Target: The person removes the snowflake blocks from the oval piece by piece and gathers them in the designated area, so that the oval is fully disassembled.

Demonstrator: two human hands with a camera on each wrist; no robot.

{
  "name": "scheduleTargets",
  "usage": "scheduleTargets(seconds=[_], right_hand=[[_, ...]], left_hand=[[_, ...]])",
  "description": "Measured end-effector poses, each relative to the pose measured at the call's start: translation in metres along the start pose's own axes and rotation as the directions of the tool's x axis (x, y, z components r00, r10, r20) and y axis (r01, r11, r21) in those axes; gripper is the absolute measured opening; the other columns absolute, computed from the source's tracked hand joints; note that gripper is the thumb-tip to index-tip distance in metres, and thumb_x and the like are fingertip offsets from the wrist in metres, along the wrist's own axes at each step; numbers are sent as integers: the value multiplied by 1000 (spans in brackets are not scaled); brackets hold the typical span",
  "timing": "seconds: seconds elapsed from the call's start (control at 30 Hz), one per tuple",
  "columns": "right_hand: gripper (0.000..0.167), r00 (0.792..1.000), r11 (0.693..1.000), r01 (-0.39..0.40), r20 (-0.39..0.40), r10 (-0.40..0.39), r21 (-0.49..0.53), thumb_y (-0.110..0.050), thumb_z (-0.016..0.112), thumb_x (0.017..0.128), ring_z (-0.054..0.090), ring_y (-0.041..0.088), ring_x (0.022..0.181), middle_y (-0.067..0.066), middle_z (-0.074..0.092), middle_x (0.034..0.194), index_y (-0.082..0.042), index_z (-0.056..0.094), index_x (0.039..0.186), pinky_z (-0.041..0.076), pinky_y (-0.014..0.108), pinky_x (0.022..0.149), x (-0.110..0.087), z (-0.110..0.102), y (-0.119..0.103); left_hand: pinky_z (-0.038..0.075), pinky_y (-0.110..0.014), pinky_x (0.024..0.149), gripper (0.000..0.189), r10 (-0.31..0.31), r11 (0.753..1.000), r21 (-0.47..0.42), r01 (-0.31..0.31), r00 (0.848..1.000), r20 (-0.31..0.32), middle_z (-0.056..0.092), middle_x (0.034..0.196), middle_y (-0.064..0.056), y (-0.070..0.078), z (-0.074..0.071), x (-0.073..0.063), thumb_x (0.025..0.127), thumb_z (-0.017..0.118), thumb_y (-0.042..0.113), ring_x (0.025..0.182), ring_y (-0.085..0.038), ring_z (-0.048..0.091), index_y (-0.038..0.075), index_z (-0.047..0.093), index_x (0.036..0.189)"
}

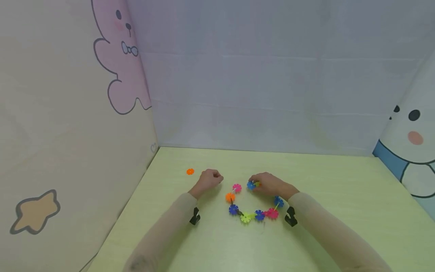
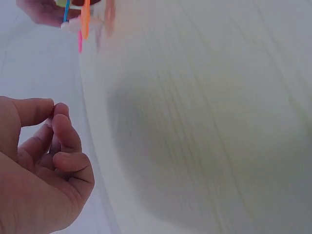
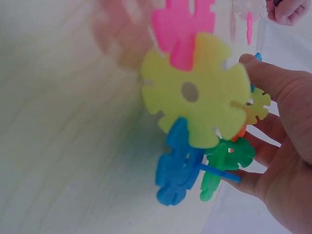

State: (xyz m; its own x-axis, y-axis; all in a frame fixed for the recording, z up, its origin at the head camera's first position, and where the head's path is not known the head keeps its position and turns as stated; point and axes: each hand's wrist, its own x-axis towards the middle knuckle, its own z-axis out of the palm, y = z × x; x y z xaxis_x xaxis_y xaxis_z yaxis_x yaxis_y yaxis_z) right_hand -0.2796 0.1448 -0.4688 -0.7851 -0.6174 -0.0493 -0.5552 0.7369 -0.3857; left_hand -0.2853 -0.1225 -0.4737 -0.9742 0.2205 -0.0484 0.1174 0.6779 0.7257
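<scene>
A chain of interlocking flower-shaped plastic discs (image 1: 273, 213) curves across the table, with a pink disc (image 1: 237, 187) at its left end. My right hand (image 1: 270, 184) holds the chain's other end, near a light blue disc (image 1: 251, 185). In the right wrist view its thumb and fingers curl around the small yellow disc (image 3: 262, 101) and green disc (image 3: 241, 155), while a larger yellow disc (image 3: 219, 83) and blue disc (image 3: 175, 173) stand closer to the camera. Left of the pink end, my left hand (image 1: 207, 179) is raised, fingers curled, thumb meeting the index fingertip. Nothing shows between them.
A loose orange disc (image 1: 190, 171) lies on the pale table (image 1: 163, 226), left of and beyond the left hand. A plain curtain (image 1: 255, 83) hangs behind the table's far edge. Cartoon-printed cloth (image 1: 68, 132) borders the left side.
</scene>
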Motion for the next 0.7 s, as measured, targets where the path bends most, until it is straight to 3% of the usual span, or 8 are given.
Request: scheduleTargets(seconds=[0.13, 0.33, 0.7], right_hand=[[33, 1000, 1000, 8, -11, -8, 0, -20, 67, 89, 59, 25, 106, 5, 64, 113, -7, 62, 118, 44, 43, 93, 1, 0, 0], [33, 1000, 1000, 4, -20, -4, -10, -21, 68, 88, 60, 21, 102, 2, 65, 110, -9, 62, 119, 46, 41, 91, 3, 0, -1], [37, 998, 999, -33, -48, 32, -5, -23, 71, 86, 58, 21, 98, 1, 65, 107, -10, 63, 120, 45, 43, 91, 1, -3, -9]], left_hand=[[47, -27, 61, 18, 43, 997, -60, -38, 996, 75, 66, 81, -5, 16, 11, -4, 91, 62, 17, 66, -16, 55, 1, 69, 90], [49, -27, 66, 16, 13, 994, -111, 3, 990, 140, 66, 80, 0, 31, 24, -4, 91, 63, 20, 70, -16, 58, 6, 70, 90], [48, -24, 61, 21, -16, 994, -103, 33, 987, 160, 66, 80, -3, 45, 39, 1, 91, 64, 26, 66, -15, 55, 7, 72, 90]])
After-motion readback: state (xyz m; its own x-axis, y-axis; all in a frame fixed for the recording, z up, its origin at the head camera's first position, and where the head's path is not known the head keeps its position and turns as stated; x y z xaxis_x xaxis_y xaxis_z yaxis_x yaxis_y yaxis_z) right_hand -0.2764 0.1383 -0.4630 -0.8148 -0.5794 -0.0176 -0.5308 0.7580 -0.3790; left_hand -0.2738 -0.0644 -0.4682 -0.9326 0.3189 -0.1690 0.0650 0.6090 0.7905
